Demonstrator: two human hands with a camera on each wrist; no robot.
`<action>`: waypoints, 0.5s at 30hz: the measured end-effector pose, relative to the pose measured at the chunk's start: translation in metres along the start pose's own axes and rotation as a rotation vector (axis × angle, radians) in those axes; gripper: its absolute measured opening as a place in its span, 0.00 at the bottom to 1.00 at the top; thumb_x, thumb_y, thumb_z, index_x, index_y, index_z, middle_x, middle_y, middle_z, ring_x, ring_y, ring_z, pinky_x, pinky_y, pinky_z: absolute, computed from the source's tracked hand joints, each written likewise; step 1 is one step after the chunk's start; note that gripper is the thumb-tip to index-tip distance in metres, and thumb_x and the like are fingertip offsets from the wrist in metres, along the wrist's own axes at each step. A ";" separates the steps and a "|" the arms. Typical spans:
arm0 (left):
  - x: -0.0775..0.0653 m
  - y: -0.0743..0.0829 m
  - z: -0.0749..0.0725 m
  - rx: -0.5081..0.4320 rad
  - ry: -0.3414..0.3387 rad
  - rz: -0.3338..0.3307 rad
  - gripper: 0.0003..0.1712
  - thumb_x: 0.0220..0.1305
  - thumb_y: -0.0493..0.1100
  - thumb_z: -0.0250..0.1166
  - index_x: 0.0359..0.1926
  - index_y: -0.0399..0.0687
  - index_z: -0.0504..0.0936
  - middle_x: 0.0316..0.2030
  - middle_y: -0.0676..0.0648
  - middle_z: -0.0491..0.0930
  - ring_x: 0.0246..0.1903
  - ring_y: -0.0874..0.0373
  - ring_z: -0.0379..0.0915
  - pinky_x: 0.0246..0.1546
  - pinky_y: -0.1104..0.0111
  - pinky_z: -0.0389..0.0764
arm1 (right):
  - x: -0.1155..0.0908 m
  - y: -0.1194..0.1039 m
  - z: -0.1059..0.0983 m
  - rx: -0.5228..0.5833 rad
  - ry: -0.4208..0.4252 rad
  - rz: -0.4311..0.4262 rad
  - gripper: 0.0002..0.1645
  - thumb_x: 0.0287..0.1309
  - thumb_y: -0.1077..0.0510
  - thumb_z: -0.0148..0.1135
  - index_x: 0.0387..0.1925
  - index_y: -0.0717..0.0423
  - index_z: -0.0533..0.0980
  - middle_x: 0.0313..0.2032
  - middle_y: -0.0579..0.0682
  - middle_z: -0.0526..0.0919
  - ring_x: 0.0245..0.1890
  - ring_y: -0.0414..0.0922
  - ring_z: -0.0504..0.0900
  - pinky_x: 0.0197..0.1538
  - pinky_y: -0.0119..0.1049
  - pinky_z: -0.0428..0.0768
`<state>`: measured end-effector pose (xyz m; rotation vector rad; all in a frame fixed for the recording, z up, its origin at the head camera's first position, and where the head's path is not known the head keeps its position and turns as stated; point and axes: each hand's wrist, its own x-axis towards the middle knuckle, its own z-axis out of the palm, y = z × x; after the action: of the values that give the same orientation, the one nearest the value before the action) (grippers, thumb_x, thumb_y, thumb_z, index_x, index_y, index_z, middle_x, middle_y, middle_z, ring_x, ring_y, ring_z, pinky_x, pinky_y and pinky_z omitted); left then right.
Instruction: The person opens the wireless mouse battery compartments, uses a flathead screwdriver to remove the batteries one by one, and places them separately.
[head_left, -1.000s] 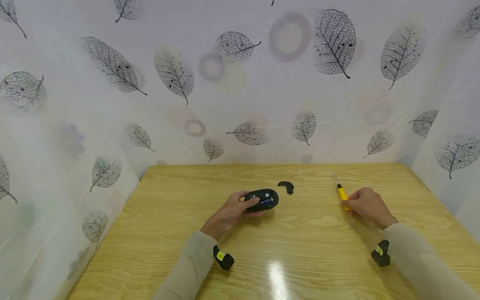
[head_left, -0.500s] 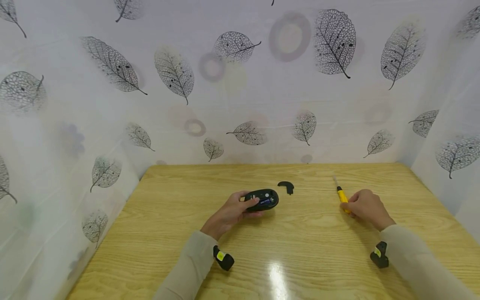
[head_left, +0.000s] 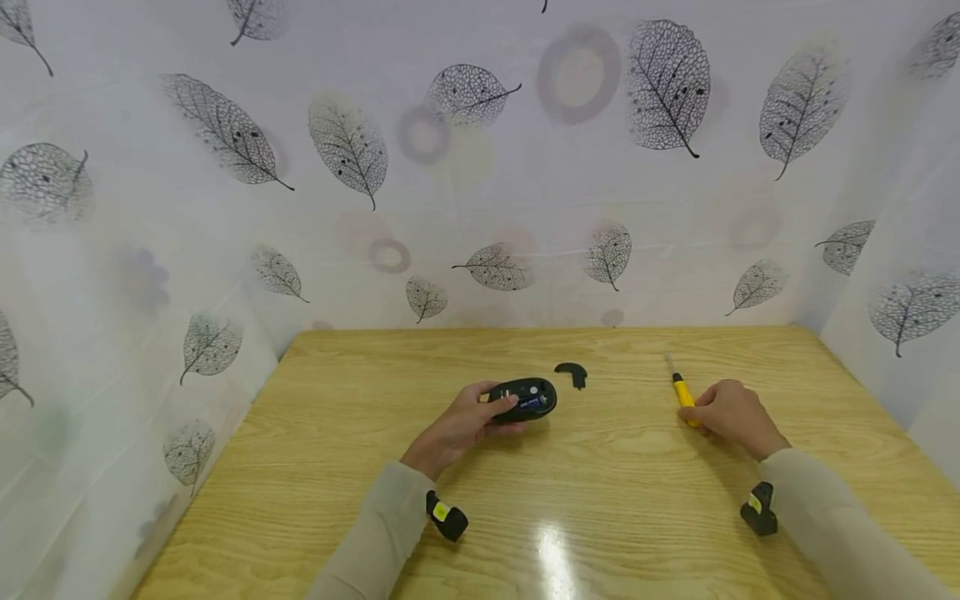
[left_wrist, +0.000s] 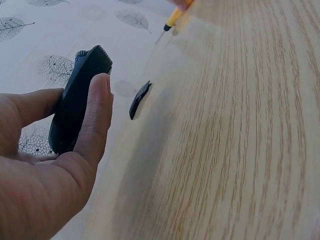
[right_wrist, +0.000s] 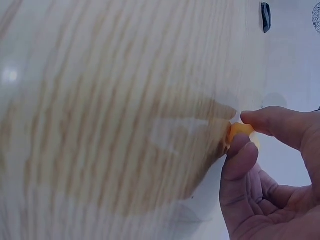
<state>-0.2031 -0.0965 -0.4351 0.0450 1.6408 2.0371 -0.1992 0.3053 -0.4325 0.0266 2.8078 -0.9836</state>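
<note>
My left hand [head_left: 468, 417] grips a black computer mouse [head_left: 536, 387] above the table, underside facing up. Its battery bay is uncovered and a blue battery [head_left: 529, 403] shows in it. In the left wrist view the mouse [left_wrist: 75, 107] stands edge-on between thumb and fingers. A black curved cover [head_left: 576, 374] lies on the table just beyond the mouse. Over at the right, my right hand [head_left: 735, 417] pinches the rear of the yellow handle of a screwdriver [head_left: 682, 392], whose shaft points away from me. From the right wrist only the handle's end [right_wrist: 242, 130] shows between the fingertips.
Both hands work over a light wooden table [head_left: 600, 500]. A white curtain with a leaf print [head_left: 480, 192] stands along its back and sides. Each sleeve carries a small black wrist camera [head_left: 447, 517].
The screwdriver and my right hand have shifted slightly toward me, then stayed nearly still. My left hand and the mouse have not moved.
</note>
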 end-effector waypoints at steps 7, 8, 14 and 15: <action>0.000 0.000 -0.001 -0.013 0.001 -0.006 0.33 0.74 0.39 0.62 0.73 0.34 0.60 0.61 0.30 0.70 0.48 0.42 0.84 0.51 0.62 0.84 | -0.002 -0.001 -0.003 0.002 -0.029 0.004 0.18 0.60 0.50 0.71 0.27 0.63 0.82 0.19 0.47 0.81 0.21 0.45 0.78 0.26 0.36 0.76; 0.001 -0.001 -0.001 -0.013 0.000 -0.006 0.33 0.74 0.40 0.62 0.73 0.34 0.60 0.61 0.30 0.70 0.48 0.42 0.84 0.51 0.62 0.84 | -0.002 -0.002 -0.004 -0.001 -0.029 0.001 0.18 0.60 0.50 0.71 0.28 0.63 0.83 0.19 0.47 0.81 0.22 0.45 0.78 0.27 0.36 0.75; 0.001 -0.002 -0.001 -0.012 -0.008 -0.005 0.34 0.74 0.40 0.62 0.73 0.33 0.59 0.62 0.30 0.70 0.47 0.43 0.84 0.52 0.62 0.84 | 0.000 -0.008 -0.017 -0.017 -0.021 -0.021 0.21 0.62 0.48 0.70 0.31 0.66 0.82 0.21 0.49 0.83 0.24 0.47 0.80 0.30 0.38 0.78; 0.001 -0.002 0.000 -0.011 -0.009 -0.003 0.34 0.74 0.40 0.62 0.73 0.33 0.60 0.62 0.31 0.70 0.46 0.43 0.85 0.52 0.62 0.84 | 0.001 -0.011 -0.019 -0.016 -0.022 -0.024 0.22 0.62 0.48 0.70 0.32 0.67 0.81 0.22 0.50 0.83 0.24 0.47 0.81 0.30 0.39 0.79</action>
<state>-0.2036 -0.0962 -0.4372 0.0479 1.6225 2.0407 -0.2035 0.3087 -0.4117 -0.0198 2.8024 -0.9608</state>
